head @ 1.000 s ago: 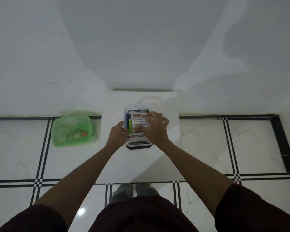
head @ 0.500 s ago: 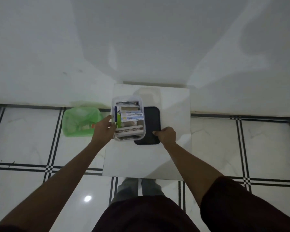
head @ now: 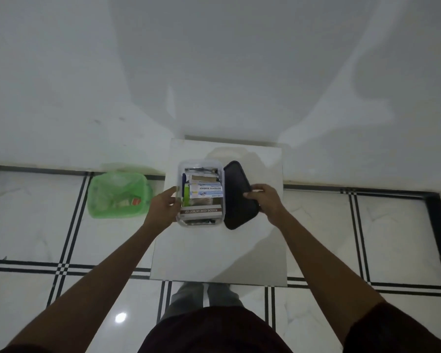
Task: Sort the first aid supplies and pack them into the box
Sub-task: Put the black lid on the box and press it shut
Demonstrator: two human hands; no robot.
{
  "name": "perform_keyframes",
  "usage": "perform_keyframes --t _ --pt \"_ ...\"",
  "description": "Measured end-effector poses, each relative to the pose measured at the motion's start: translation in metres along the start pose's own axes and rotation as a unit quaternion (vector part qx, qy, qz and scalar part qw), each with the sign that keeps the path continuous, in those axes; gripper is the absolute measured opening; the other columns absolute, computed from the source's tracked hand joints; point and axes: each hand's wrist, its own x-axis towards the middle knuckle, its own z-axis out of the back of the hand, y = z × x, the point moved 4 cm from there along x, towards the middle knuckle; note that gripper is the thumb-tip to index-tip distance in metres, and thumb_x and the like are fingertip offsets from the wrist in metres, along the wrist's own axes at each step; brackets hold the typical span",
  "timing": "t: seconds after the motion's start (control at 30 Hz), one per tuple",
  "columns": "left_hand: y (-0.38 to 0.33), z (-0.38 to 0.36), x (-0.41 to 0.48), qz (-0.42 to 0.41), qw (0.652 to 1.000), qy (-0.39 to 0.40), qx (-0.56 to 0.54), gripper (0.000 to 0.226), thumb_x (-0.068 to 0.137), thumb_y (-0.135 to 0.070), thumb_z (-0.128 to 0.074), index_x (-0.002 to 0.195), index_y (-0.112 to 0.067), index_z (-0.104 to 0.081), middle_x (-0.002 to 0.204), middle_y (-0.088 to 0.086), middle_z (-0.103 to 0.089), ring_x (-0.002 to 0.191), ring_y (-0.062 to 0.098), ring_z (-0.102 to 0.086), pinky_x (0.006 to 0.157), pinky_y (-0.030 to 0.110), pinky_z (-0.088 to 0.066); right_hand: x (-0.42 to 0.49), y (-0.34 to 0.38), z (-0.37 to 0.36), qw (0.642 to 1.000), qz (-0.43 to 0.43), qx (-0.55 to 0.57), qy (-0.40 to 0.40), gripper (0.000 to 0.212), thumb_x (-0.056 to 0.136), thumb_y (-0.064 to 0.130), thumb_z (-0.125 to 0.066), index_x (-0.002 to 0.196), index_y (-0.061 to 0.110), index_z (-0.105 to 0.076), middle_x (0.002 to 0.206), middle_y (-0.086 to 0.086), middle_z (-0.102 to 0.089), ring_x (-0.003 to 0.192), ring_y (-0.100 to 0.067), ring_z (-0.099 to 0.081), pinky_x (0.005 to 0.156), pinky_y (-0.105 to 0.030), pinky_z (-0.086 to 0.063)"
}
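A clear plastic box (head: 201, 224) stands on the small white table (head: 219, 253), filled with first aid supplies: a bandage carton (head: 209, 192), an ointment carton (head: 201, 211), a blue pen-like item and other packs. My left hand (head: 164, 207) grips the box's left wall. To the right of the box is the black lid (head: 237, 194), tilted up on its edge against the box. My right hand (head: 265, 201) holds the lid by its right rim.
A green plastic-lined bin (head: 119, 194) with some scraps sits on the floor to the left of the table. A white wall rises just behind the table. The tiled floor surrounds it, and my legs stand at the table's near edge.
My right hand left the box's contents, took hold of the black lid beside the box and has tilted it up. My left hand stayed on the box's left side.
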Motion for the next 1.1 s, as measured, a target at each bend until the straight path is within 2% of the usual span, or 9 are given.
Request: perform_keyframes --t 0.1,0.2,0.33,0.5,0.6,0.7,0.83,0.97,1.1 --pt "-0.007 -0.009 0.005 -0.01 1.0 0.017 0.015 0.033 0.091 0.0 -0.049 0.123 -0.002 -0.053 0.074 0.019 -0.068 0.071 0.038 -0.068 0.054 0.048 -0.059 -0.016 0.037 0.012 0.988 0.108 -0.094 -0.063 0.025 0.08 0.014 -0.068 0.104 0.007 -0.067 0.096 -0.007 -0.066 0.086 -0.022 -0.063 0.066 -0.024 -0.048" --pt "-0.012 -0.024 0.007 -0.004 0.999 0.031 0.009 0.036 0.091 0.001 -0.048 0.127 -0.002 -0.052 0.082 0.018 -0.069 0.072 0.033 -0.068 0.053 0.043 -0.06 -0.039 0.061 0.002 0.96 0.205 -0.148 -0.122 0.021 0.082 0.014 -0.065 0.102 0.012 -0.063 0.071 -0.002 -0.063 0.058 -0.01 -0.057 0.05 -0.012 -0.042" --pt "-0.009 -0.038 0.009 0.008 0.999 0.048 -0.002 0.039 0.088 -0.005 -0.053 0.127 -0.008 -0.053 0.092 0.02 -0.071 0.078 0.034 -0.07 0.059 0.05 -0.06 -0.054 0.062 -0.04 0.914 0.282 -0.266 -0.119 0.028 0.082 0.024 -0.059 0.108 0.014 -0.057 0.069 -0.004 -0.068 0.056 -0.02 -0.064 0.055 -0.03 -0.056" --pt "-0.003 -0.035 0.007 0.045 0.996 0.049 -0.053 0.036 0.087 -0.017 -0.06 0.123 -0.015 -0.058 0.102 0.02 -0.072 0.088 0.029 -0.071 0.07 0.051 -0.06 -0.069 0.049 -0.097 0.823 0.396 -0.367 -0.18 0.024 0.079 0.024 -0.062 0.094 0.005 -0.064 0.064 -0.01 -0.066 0.055 -0.026 -0.061 0.064 -0.035 -0.057" --pt "-0.007 -0.026 0.005 0.021 0.999 -0.029 -0.034 0.03 0.091 -0.025 -0.058 0.119 -0.015 -0.062 0.103 0.013 -0.071 0.091 0.022 -0.068 0.076 0.044 -0.059 -0.071 0.037 -0.12 0.807 0.381 -0.415 -0.174 0.024 0.078 0.023 -0.069 0.093 0.005 -0.066 0.065 -0.012 -0.069 0.06 -0.029 -0.066 0.083 -0.042 -0.056" --pt "-0.015 -0.022 0.003 -0.005 0.998 -0.068 -0.016 0.021 0.089 -0.03 -0.059 0.102 -0.02 -0.071 0.094 0.006 -0.072 0.086 0.021 -0.065 0.08 0.047 -0.056 -0.075 0.03 -0.136 0.795 0.389 -0.446 -0.136 0.026 0.076 0.02 -0.075 0.094 0.004 -0.069 0.076 -0.013 -0.074 0.072 -0.03 -0.071 0.087 -0.049 -0.056" --pt "-0.014 -0.024 0.004 -0.003 0.998 -0.064 0.009 0.015 0.081 -0.031 -0.068 0.093 -0.022 -0.072 0.074 0.004 -0.07 0.067 0.019 -0.062 0.076 0.049 -0.057 -0.081 0.033 -0.118 0.84 0.405 -0.322 -0.165 0.011 0.084 0.012 -0.067 0.088 0.001 -0.066 0.078 -0.015 -0.071 0.071 -0.031 -0.068 0.07 -0.037 -0.059" --pt "-0.009 -0.027 0.001 0.012 0.998 -0.064 0.008 0.029 0.075 -0.032 -0.076 0.1 -0.017 -0.071 0.073 0.007 -0.069 0.065 0.021 -0.061 0.076 0.044 -0.057 -0.074 0.018 -0.055 0.916 0.201 -0.221 -0.269 0.026 0.091 0.015 -0.06 0.114 0.003 -0.061 0.112 -0.014 -0.063 0.104 -0.027 -0.058 0.081 -0.028 -0.05" --pt "-0.01 -0.031 -0.007 0.008 0.997 -0.08 0.014 0.031 0.074 -0.025 -0.077 0.1 -0.009 -0.071 0.07 0.009 -0.07 0.06 0.024 -0.063 0.075 0.041 -0.058 -0.06 -0.001 -0.035 0.959 0.096 -0.192 -0.187 0.027 0.088 0.016 -0.066 0.11 -0.001 -0.067 0.108 -0.018 -0.07 0.097 -0.03 -0.066 0.087 -0.029 -0.051"
